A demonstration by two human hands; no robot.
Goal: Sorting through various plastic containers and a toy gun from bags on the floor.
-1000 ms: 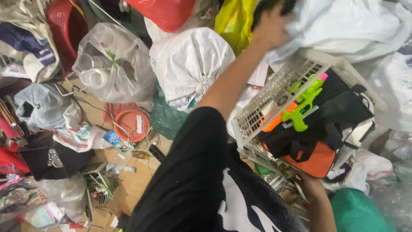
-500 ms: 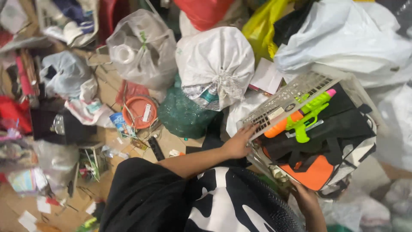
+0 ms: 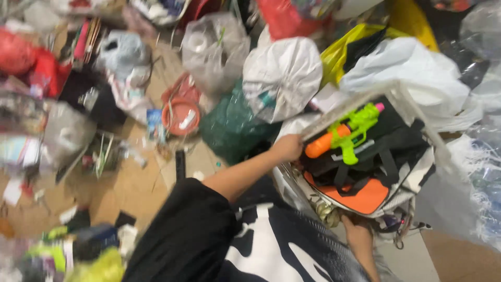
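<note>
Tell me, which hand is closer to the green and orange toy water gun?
The left hand, gripping the white basket rim just beside the toy water gun. The right hand is farther, below the basket's underside.

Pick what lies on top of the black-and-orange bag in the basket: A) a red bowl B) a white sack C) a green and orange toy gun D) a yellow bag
C: the toy gun, green with an orange barrel, lies across the black-and-orange bag inside the white basket, whose corner the left hand holds.
</note>
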